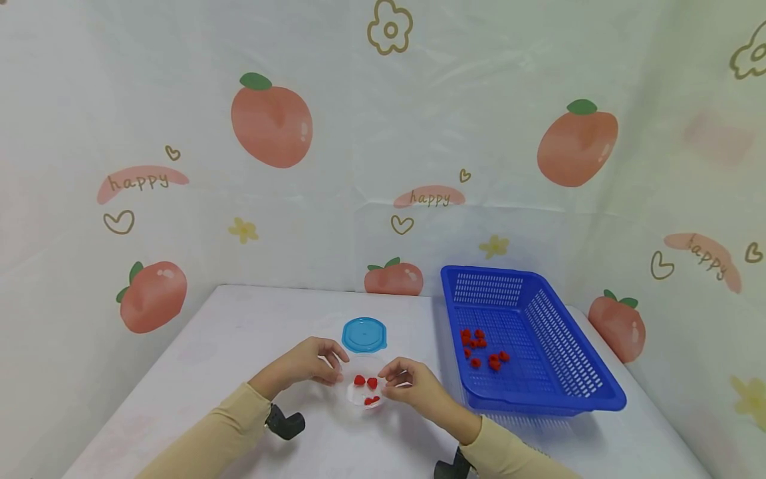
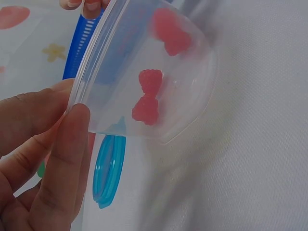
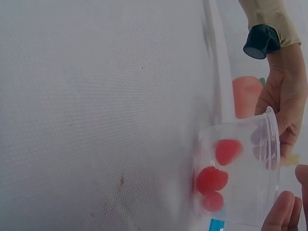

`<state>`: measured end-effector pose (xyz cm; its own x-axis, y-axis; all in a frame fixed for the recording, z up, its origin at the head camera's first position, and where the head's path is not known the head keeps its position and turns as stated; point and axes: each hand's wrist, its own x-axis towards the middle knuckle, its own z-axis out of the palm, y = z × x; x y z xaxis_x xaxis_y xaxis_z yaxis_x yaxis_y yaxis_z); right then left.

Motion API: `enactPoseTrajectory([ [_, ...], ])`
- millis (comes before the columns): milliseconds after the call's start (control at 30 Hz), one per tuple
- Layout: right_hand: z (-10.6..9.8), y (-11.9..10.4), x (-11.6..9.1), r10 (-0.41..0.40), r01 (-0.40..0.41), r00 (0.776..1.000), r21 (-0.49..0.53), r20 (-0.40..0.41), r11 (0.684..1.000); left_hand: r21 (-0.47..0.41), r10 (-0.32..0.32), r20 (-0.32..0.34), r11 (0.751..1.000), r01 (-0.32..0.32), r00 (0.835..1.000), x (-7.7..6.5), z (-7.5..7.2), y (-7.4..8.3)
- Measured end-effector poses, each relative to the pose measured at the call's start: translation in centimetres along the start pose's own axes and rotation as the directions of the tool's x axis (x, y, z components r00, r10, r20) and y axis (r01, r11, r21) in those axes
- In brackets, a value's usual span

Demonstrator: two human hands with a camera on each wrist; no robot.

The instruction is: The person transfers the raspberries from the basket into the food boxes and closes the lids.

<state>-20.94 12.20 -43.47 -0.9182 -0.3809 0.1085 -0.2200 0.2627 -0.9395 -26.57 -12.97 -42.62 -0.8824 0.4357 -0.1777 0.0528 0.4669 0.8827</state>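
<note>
A clear plastic container stands on the white table with several red raspberries at its bottom. My left hand pinches the container's rim on the left, thumb and finger against its edge in the left wrist view. At the right side, my right hand has its fingertips close by the rim, loosely bent. The right wrist view shows its fingers spread apart with nothing visible between them; whether one touches the rim is unclear. Just behind the container lies a blue lid.
To the right stands a large blue plastic basket with several more raspberries in its left part. A white curtain printed with fruit hangs behind the table. Each wrist carries a black camera.
</note>
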Motion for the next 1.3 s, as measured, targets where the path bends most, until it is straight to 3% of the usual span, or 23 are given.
enactPoseTrajectory([
  [1033, -0.03, 0.44, 0.22, 0.038, -0.038, 0.999, 0.021, 0.002, 0.999, 0.004, 0.001, -0.003, 1.000, -0.001, 1.000, -0.20, 0.03, 0.06],
  [1300, -0.36, -0.39, 0.07, 0.027, -0.027, 1.000, 0.009, 0.015, 1.000, 0.002, -0.001, -0.001, 1.000, 0.001, 1.000, -0.09, 0.03, 0.01],
])
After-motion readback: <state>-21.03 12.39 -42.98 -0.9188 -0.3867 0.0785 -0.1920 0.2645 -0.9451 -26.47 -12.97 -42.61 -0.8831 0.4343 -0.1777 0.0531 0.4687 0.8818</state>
